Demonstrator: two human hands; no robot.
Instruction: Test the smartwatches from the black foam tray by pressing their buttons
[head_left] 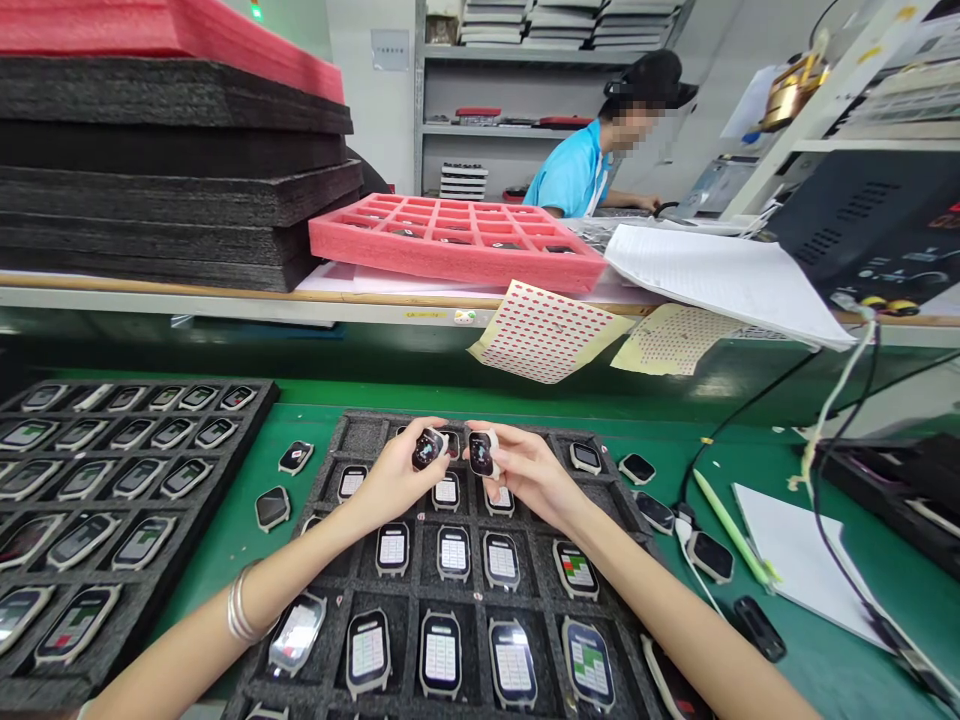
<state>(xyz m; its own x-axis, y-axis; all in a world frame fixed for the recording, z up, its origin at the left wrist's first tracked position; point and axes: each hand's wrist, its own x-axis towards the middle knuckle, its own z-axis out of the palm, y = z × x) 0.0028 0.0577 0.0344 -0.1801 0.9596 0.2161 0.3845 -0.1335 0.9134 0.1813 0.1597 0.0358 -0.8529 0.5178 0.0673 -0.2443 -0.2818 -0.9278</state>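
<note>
On the green worktop (214, 560), a black foam tray (356, 437) keeps rows of smartwatches (440, 654) apart in separate cells, and above its far end the left hand (390, 470) and right hand (529, 470), nearly touching, each pinch a held smartwatch (428, 449) (481, 454), faces tilted up where they can be seen.

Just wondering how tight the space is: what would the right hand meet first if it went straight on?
The right hand would probably meet the watch held in the left hand, though depth is unclear.
</note>
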